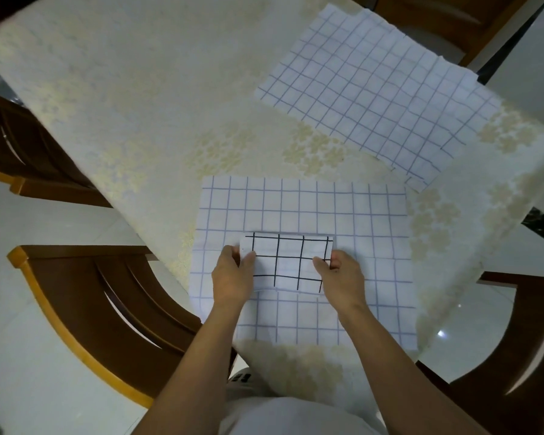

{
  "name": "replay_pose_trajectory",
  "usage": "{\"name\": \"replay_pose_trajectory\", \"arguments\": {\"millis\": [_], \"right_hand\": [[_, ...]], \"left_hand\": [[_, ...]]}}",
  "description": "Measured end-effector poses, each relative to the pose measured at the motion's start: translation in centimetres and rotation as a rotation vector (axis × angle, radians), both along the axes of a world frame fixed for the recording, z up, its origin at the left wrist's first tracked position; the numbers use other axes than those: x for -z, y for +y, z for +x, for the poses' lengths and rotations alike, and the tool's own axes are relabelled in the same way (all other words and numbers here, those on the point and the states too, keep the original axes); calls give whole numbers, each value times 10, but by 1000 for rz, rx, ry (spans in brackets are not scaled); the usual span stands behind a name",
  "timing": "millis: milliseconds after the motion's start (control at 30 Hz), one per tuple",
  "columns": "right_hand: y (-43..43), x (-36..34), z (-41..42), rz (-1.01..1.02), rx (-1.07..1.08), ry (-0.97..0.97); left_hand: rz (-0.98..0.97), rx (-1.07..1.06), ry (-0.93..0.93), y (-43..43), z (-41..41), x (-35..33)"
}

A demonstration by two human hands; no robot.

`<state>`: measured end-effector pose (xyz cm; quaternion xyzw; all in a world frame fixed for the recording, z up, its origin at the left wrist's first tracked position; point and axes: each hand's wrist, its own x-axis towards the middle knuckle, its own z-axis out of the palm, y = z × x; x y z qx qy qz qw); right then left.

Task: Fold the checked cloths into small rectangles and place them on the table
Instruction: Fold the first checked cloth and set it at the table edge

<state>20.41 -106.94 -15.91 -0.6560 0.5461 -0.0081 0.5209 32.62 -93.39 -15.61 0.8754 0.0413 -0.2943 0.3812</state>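
A small folded white cloth with a black check lies between my hands, over a larger white cloth with a blue check spread flat at the table's near edge. My left hand pinches the small cloth's left end, thumb on top. At its right end my right hand pinches it the same way. Another blue-checked cloth lies spread flat at the far right of the table.
The table wears a cream tablecloth with a pale flower pattern. Brown wooden chairs stand at the near left, far left, near right and far right. The floor is light tile.
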Motion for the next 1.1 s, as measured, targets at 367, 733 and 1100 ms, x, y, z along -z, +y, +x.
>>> {"name": "replay_pose_trajectory", "arguments": {"millis": [367, 733, 1100], "right_hand": [[3, -53, -34, 162, -41, -217], [21, -69, -90, -97, -130, -351], [55, -73, -128, -189, -322, -341]], "left_hand": [[-504, -188, 386, 35, -15, -42], [-277, 6, -240, 44, -112, -71], [-120, -155, -413, 95, -178, -63]]}}
